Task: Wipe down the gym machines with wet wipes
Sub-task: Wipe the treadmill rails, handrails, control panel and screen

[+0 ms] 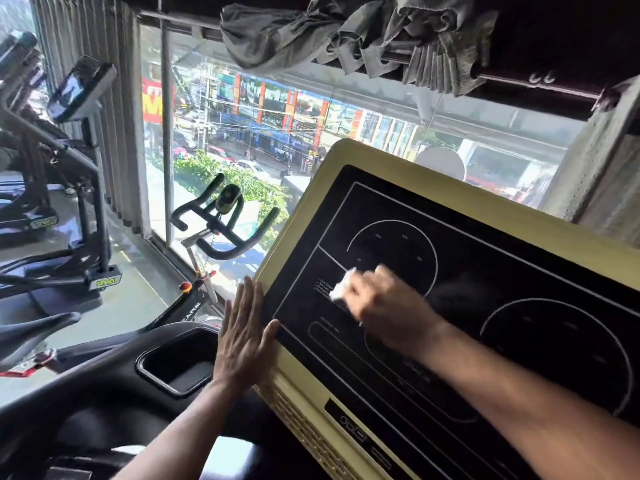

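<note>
A gym machine's console fills the right half of the view: a black display panel [485, 271] with white circles and lines, set in a pale yellow frame [346, 150]. My right hand [384, 306] holds a crumpled white wet wipe [341, 287] and presses it against the left part of the black panel. My left hand [242, 337] lies flat with straight fingers against the console's left edge, its thumb on the yellow frame.
A black cup holder [180, 362] is sunk in the machine's dark housing below my left hand. A spin bike's handlebars [221, 223] stand before the big window [277, 133]. More machines [69, 202] line the left side. Grey curtains [346, 36] hang bunched above.
</note>
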Demonstrator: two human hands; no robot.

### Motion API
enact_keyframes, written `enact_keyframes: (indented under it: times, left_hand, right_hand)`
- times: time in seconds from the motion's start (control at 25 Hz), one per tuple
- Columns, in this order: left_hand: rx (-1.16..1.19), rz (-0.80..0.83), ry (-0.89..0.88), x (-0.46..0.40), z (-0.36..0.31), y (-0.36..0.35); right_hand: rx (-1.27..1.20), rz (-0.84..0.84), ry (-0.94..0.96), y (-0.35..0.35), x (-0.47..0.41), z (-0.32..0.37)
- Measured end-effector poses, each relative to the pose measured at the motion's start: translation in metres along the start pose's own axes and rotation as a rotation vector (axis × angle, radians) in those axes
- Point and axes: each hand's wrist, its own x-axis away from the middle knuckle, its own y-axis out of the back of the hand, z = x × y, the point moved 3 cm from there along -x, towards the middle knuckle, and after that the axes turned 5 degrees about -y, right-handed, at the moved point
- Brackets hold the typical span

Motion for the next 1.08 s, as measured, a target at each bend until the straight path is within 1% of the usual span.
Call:
enact_keyframes:
  times: [0.08, 0.12, 0.16, 0.2, 0.24, 0.28, 0.36, 0.4, 0.44, 0.48, 0.52, 0.6, 0.64, 0.68, 0.72, 0.76, 0.84, 0.88, 0.92, 0.96, 1.04, 1.08]
  left_hand:
    - [0.0, -0.021, -0.003, 0.001, 0.002, -0.002]
    - [0.004, -0.029, -0.005, 0.001, 0.002, -0.002]
    - [0.009, -0.036, -0.006, 0.001, 0.002, -0.002]
    - [0.011, -0.041, -0.003, 0.002, 0.001, -0.002]
    - [0.013, -0.04, 0.003, 0.002, 0.0, -0.001]
    - [0.018, -0.033, 0.007, 0.002, -0.001, 0.0]
    - [0.032, -0.007, 0.001, 0.002, -0.001, 0.001]
    - [0.032, 0.009, -0.009, 0.002, 0.001, 0.002]
    - [0.028, 0.022, -0.024, 0.003, 0.003, 0.002]
    - [0.023, 0.031, -0.04, 0.004, 0.005, 0.003]
    - [0.023, 0.032, -0.052, 0.004, 0.006, 0.004]
    - [0.036, 0.029, -0.069, 0.004, 0.007, 0.005]
    - [0.043, 0.03, -0.073, 0.004, 0.005, 0.005]
    - [0.045, 0.025, -0.079, 0.004, 0.005, 0.005]
    - [0.043, 0.015, -0.087, 0.004, 0.007, 0.004]
    - [0.038, 0.006, -0.096, 0.005, 0.01, 0.004]
    - [0.029, -0.004, -0.13, 0.007, 0.015, 0.003]
    - [0.028, -0.01, -0.155, 0.009, 0.017, 0.002]
    - [0.03, -0.024, -0.176, 0.011, 0.02, 0.001]
    - [0.031, -0.04, -0.19, 0.013, 0.022, 0.001]
    - [0.027, -0.06, -0.203, 0.016, 0.021, 0.002]
    - [0.022, -0.061, -0.2, 0.016, 0.021, 0.003]
  right_hand:
    - [0.072, 0.0, -0.187, 0.006, -0.021, -0.057]
    - [0.05, -0.043, -0.259, 0.011, -0.028, -0.077]
    - [0.015, -0.092, -0.314, 0.014, -0.033, -0.083]
    - [0.024, -0.122, -0.32, 0.012, -0.035, -0.075]
    - [0.053, -0.12, -0.28, 0.005, -0.037, -0.054]
    - [0.057, -0.097, -0.202, -0.001, -0.035, -0.025]
    - [0.075, -0.052, 0.02, -0.016, -0.028, 0.026]
    - [0.084, -0.007, 0.087, -0.018, -0.03, 0.034]
    - [0.08, 0.0, 0.118, -0.014, -0.038, 0.027]
    - [0.109, -0.009, 0.075, -0.01, -0.049, 0.009]
    - [0.096, -0.033, -0.032, -0.006, -0.062, -0.016]
    - [-0.021, -0.131, -0.26, 0.007, -0.084, -0.066]
    - [-0.062, -0.151, -0.353, 0.009, -0.09, -0.077]
    - [-0.081, -0.165, -0.411, 0.006, -0.095, -0.074]
    - [-0.095, -0.159, -0.43, 0.0, -0.098, -0.059]
    - [-0.129, -0.147, -0.407, -0.004, -0.098, -0.034]
    - [-0.217, -0.124, -0.276, -0.015, -0.088, 0.02]
    - [-0.237, -0.125, -0.216, -0.016, -0.084, 0.034]
    - [-0.207, -0.112, -0.166, -0.016, -0.084, 0.034]
    - [-0.172, -0.094, -0.16, -0.014, -0.089, 0.023]
    - [-0.119, -0.077, -0.269, -0.011, -0.103, -0.025]
    - [-0.12, -0.108, -0.345, -0.008, -0.107, -0.052]
